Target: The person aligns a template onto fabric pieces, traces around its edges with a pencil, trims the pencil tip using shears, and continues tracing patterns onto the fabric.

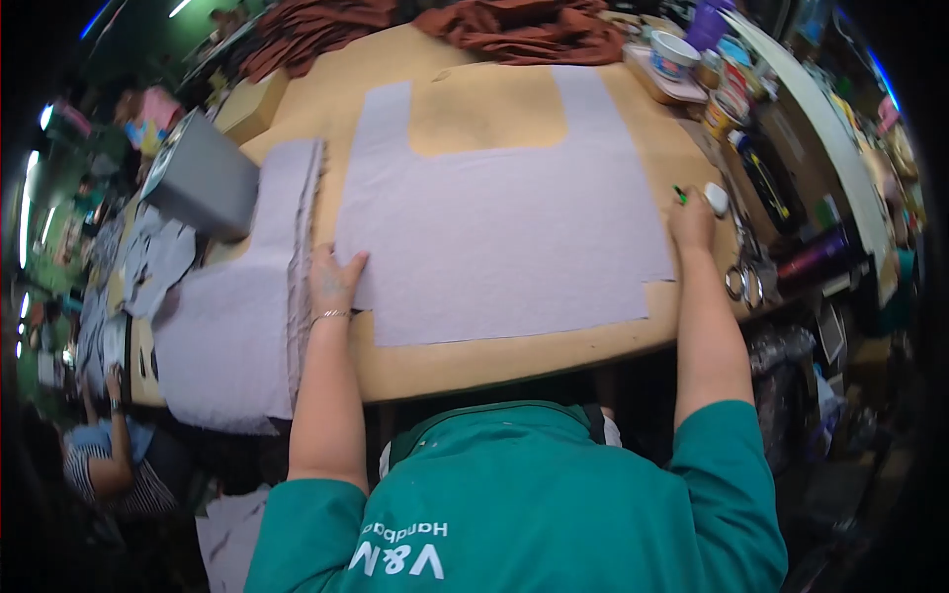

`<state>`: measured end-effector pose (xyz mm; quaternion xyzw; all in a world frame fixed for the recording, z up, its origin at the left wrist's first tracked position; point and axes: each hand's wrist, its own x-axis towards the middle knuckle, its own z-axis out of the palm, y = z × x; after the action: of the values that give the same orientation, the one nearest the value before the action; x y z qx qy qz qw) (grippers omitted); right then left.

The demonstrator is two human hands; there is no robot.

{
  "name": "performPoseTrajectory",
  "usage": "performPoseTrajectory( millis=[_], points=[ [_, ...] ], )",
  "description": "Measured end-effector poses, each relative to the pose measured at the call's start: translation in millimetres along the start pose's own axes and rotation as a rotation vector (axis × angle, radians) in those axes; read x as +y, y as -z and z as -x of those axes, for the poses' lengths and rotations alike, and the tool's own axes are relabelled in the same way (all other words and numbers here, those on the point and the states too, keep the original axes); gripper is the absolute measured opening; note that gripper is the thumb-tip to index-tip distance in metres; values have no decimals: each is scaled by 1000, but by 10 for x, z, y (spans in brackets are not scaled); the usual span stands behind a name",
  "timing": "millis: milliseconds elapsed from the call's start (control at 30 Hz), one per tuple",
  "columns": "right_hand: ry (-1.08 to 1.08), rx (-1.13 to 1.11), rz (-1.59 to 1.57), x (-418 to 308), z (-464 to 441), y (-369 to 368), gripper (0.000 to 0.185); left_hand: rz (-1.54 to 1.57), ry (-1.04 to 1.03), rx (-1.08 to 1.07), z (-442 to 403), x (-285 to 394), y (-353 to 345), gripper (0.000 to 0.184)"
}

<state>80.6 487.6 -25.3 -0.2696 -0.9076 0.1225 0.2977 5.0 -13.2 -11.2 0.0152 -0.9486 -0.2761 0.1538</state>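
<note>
A pale lilac fabric panel [504, 227], cut with a wide square notch at its far side, lies flat before me. At its left edge rests my left hand [334, 280], open, with the thumb spread onto the cloth. My right hand [694, 219] is beside the panel's right edge, closed round a small green pen [680, 195]; most of the pen is hidden by the fingers. A rounded white object [716, 200] sits just right of that hand. Left of my left hand is a stack of similar lilac fabric pieces [232, 316].
Scissors [743, 285] and a dark purple bottle [819, 255] lie at the right edge. A grey box-shaped block [203, 176] stands on the left stack. Rust-brown cloth [524, 30] is heaped at the back, near a white tub [672, 55]. Another person [114, 455] sits far left.
</note>
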Motion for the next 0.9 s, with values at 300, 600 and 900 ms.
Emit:
performPoseTrajectory(
  millis=[300, 600, 900],
  points=[
    [-7, -14, 20, 84, -6, -46, 19, -13, 52, -9, 53, 152, 79, 48],
    [-55, -85, -60, 244, -99, -137, 24, 1889, 363, -102, -7, 445, 343, 26],
    [151, -135, 135, 828, -442, -363, 27, 2009, -147, 386, 110, -1101, 1937, 42]
  ],
)
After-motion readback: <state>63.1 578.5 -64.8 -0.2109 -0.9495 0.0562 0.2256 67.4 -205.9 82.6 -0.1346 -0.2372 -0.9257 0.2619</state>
